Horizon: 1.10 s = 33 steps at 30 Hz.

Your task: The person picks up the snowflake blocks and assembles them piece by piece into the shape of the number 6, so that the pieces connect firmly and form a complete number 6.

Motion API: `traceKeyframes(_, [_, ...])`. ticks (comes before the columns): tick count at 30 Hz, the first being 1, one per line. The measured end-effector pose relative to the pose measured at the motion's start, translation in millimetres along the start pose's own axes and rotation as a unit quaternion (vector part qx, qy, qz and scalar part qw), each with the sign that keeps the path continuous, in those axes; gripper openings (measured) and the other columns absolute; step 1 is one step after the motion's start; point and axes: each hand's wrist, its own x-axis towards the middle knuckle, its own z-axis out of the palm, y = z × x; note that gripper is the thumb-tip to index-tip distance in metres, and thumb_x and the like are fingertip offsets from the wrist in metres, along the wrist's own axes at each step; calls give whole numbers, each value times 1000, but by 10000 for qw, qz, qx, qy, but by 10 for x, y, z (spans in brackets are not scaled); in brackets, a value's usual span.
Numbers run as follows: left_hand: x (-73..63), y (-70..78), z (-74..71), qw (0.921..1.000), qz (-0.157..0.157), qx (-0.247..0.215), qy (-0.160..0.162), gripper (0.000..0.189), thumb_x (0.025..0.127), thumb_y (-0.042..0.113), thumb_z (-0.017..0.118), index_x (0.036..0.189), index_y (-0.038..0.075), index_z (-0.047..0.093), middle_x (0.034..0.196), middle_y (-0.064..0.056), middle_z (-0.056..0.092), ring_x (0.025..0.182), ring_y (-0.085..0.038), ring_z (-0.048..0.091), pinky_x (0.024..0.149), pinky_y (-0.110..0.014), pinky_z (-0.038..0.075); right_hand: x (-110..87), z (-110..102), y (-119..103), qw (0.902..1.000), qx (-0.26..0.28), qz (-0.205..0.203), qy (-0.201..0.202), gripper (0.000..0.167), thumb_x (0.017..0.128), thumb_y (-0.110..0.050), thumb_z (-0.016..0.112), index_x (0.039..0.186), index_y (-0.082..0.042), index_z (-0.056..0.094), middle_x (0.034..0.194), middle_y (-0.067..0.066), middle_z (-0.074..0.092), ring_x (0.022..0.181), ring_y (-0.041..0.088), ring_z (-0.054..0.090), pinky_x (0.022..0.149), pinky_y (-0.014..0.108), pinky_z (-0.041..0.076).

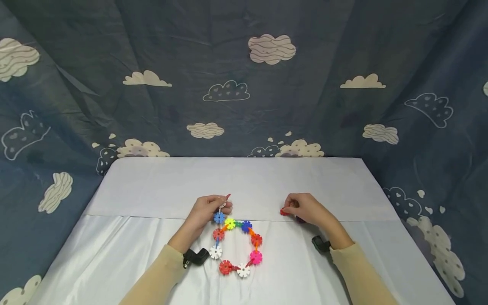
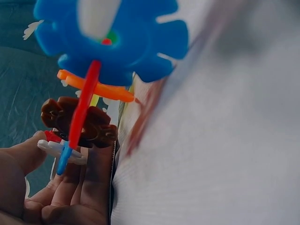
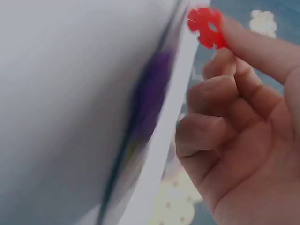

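Observation:
A chain of slotted plastic snowflake discs (image 1: 256, 240), in many colours, curves in a near ring in front of me. My left hand (image 1: 202, 212) pinches its upper left end at a white disc (image 2: 49, 147), seen between thumb and fingers in the left wrist view; a red disc (image 1: 228, 196) stands at the tip. A blue disc (image 1: 219, 217) hangs just below that hand. To the right, apart from the chain, my right hand (image 1: 305, 207) holds a loose red snowflake disc (image 3: 205, 27) between thumb and forefinger, its slotted edge sticking out.
A blurred purple thing (image 3: 154, 93) lies on the white tabletop (image 1: 324, 178) by my right hand. Black wrist camera mounts (image 1: 196, 257) sit at both sleeves. A dark cloth with printed clouds (image 1: 272, 48) hangs behind and beside the table.

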Motion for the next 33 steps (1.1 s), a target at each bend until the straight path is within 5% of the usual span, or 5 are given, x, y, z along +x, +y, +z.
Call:
traceKeyframes(4, [-6,-7,4,10000,-11,-33,13,38,108,27,63,134,0,69,114,-10,81,93,-13,78,85,-21,60,226,87,-220,9952,970,56,100,14,100,-22,72,99,-8,69,77,3,63,66,16,55,58,26,48])
traceKeyframes(11, [2,-6,5,9999,-73,-106,-42,38,109,27,63,133,-1,69,114,-11,81,92,-11,77,84,-21,60,710,453,-680,9628,2696,-62,-171,18,103,-18,67,113,-2,68,75,8,66,61,15,57,59,28,55])
traceKeyframes(21, [-3,-3,5,10000,-73,23,-37,38,109,29,62,132,1,71,115,-10,81,92,-11,78,81,-22,60,881,720,-894,9465,3214,-195,-230,19,103,-16,69,113,1,68,74,8,67,57,13,59,56,26,56])
traceKeyframes(33, [16,-10,-7,9998,-37,152,-127,40,111,34,58,130,2,73,114,-8,82,94,-10,77,84,-21,59,861,715,-946,9460,3236,-140,130,16,101,-12,68,112,0,68,68,3,63,54,14,59,54,27,55])
